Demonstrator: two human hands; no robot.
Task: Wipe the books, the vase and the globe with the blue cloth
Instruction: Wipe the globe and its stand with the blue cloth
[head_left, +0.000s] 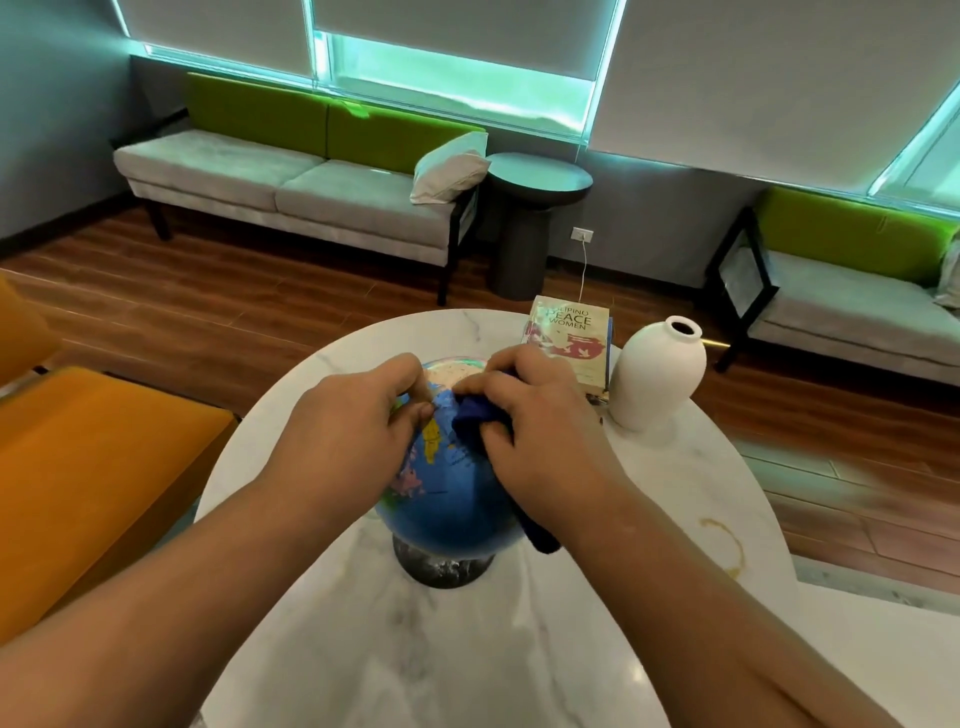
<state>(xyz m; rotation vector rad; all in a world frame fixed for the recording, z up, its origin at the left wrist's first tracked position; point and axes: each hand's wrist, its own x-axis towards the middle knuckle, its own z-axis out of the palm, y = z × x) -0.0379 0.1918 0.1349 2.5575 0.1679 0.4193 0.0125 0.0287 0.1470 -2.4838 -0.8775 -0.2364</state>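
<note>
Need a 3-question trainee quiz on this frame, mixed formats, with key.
1. Fill in: the left hand holds the top of the ____.
2. The cloth is gripped by: A) the right hand; B) the left hand; C) neither hand.
3. True or false: the vase stands upright beside the book.

Key: 1. globe. 2. A. 3. True.
</note>
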